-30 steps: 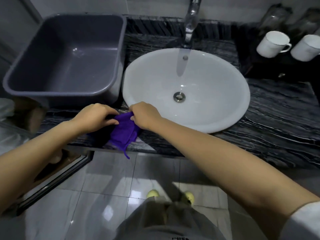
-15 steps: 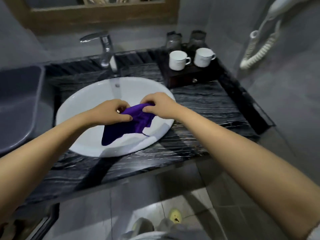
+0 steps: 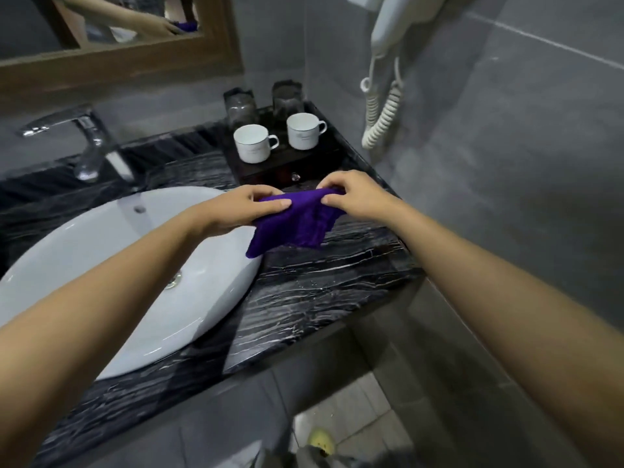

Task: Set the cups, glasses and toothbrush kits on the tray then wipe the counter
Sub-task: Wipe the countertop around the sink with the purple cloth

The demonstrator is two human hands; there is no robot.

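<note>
A purple cloth (image 3: pixel 297 224) hangs between my two hands above the black marble counter (image 3: pixel 320 285), just right of the sink. My left hand (image 3: pixel 250 207) pinches its left top edge and my right hand (image 3: pixel 354 194) pinches its right top edge. Behind them stands a dark wooden tray (image 3: pixel 287 167) with a small drawer knob. On it sit two white cups (image 3: pixel 253 143) (image 3: pixel 304 130) and, behind these, two upside-down glasses (image 3: pixel 240 108) (image 3: pixel 287 97). I see no toothbrush kits.
A white oval sink (image 3: pixel 101 282) fills the left of the counter, with a chrome tap (image 3: pixel 84 143) behind it. A wall hairdryer with a coiled cord (image 3: pixel 381 106) hangs at the right. A wood-framed mirror (image 3: pixel 118 59) is on the back wall.
Both hands carried the purple cloth rightwards, from the counter's front edge left of the sink, across the basin, to above the counter in front of the tray. My view swung right with them.
</note>
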